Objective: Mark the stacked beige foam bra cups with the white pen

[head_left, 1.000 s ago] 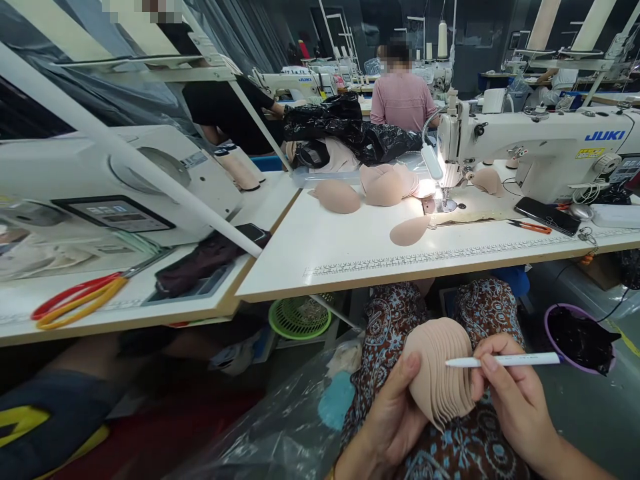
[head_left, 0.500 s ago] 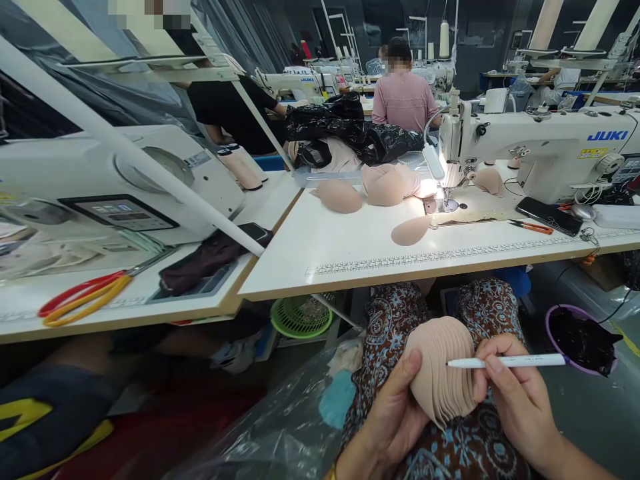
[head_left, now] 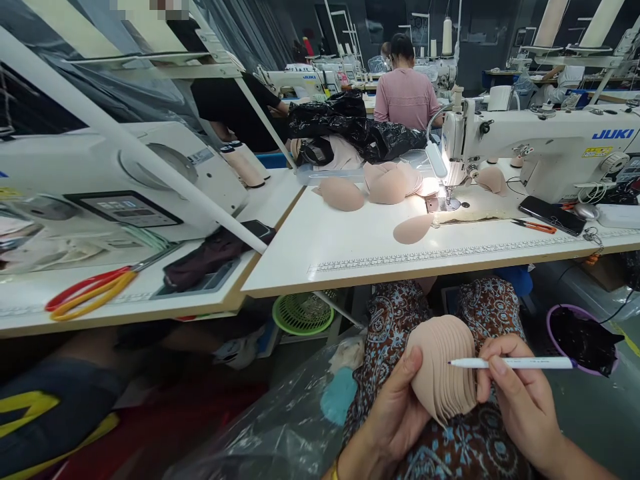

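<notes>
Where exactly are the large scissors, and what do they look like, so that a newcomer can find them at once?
Find the sewing machine with the dark control panel, at the far left. Below it, near the table's front edge, lie the scissors. One handle is red, the other yellow-orange, unlike the dark cloth to their right.

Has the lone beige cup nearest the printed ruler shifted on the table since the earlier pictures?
No. The beige cup shows no shift either way against the printed ruler or the sewing machine.
</notes>
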`<state>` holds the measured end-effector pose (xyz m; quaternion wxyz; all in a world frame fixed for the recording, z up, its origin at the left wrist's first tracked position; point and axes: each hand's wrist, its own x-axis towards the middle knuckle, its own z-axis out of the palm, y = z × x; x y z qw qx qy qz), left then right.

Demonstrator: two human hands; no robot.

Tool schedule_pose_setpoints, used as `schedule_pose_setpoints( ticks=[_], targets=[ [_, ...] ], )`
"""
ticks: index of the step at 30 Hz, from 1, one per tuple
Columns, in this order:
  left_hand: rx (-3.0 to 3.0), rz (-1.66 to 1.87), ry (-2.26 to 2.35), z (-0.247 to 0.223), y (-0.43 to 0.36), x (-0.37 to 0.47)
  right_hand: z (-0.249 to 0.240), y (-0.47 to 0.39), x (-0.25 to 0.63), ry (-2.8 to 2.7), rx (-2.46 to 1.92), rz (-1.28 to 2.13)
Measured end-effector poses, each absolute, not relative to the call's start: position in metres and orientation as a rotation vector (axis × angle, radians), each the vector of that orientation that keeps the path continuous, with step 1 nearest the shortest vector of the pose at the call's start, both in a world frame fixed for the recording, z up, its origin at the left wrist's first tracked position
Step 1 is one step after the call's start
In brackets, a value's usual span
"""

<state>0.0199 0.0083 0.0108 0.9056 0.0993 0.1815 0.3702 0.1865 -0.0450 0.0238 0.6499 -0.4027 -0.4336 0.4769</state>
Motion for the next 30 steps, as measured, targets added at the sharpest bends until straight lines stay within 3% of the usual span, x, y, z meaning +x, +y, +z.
schedule_pose_setpoints(
  ticks=[30],
  targets=[
    [0.083,0.792,0.564,0.0055,0.0075,0.0189,0.0211,-0.0475,0.1849,-1.056,-0.876,1.098]
  ],
)
